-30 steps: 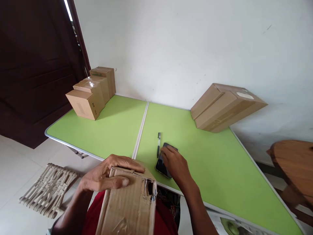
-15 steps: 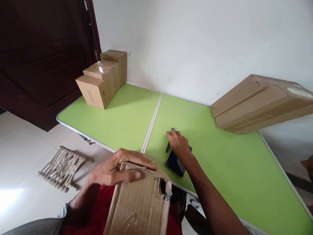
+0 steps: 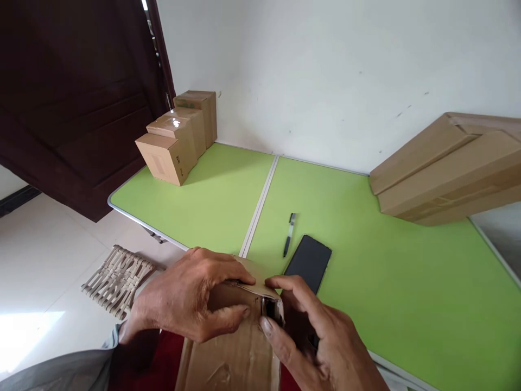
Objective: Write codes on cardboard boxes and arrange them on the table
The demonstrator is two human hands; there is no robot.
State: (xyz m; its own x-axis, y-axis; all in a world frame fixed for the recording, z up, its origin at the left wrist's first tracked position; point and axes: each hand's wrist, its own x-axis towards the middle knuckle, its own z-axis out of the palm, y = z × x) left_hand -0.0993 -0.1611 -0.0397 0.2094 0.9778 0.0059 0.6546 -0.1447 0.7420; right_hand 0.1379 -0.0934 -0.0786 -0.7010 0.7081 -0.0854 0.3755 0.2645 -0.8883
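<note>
A brown cardboard box is held against my body, below the near edge of the green table. One of its top corners is torn into a dark hole. My left hand grips the upper edge, thumb on the near face and fingers over the top. At the torn corner, my right hand has its index finger above the hole and its thumb below it. A pen lies on the table just beyond. Beside it is a dark phone, its lower part hidden by my right hand.
Several cardboard boxes stand in a row at the back left of the green table. Larger cardboard boxes lean at the right by the wall. A woven stool is on the floor at left, near a dark door.
My right hand has let go of the pen, now lying on the table, and come back to the box's torn corner. My left hand still holds the box. The view has shifted slightly.
</note>
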